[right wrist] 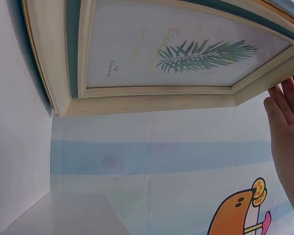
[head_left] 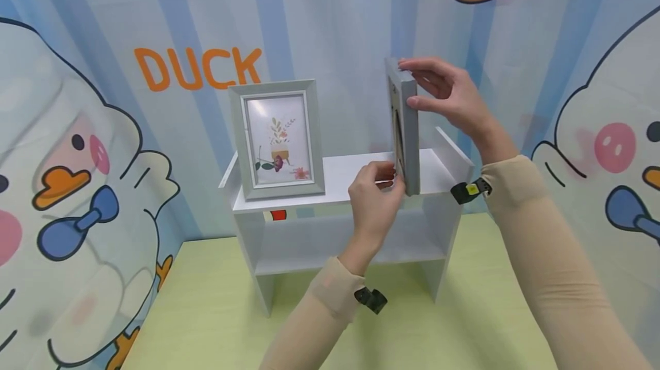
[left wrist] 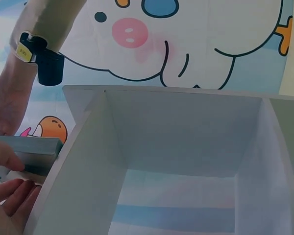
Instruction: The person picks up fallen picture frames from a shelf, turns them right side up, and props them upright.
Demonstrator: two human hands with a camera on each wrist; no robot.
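A grey-blue picture frame [head_left: 411, 135] stands upright and nearly edge-on to the head view at the right of the white shelf's top board. Its back, with a dark stand, faces left. My right hand [head_left: 454, 98] holds its top corner, thumb on the side edge and fingers over the top. Low on the same frame, my left hand [head_left: 373, 201] pinches the back edge between thumb and fingers. The right wrist view shows the frame's front, with a green leaf print [right wrist: 210, 56] under glass. A second picture frame [head_left: 275, 135] with a flower print stands facing me at the left.
The white shelf unit [head_left: 350, 238] has a lower board and raised side panels [head_left: 454, 152] at its top. It stands on a pale green table [head_left: 206, 313]. Behind hangs a striped blue curtain [head_left: 340, 26] with duck drawings. A black wrist camera [head_left: 470, 189] sits on my right sleeve.
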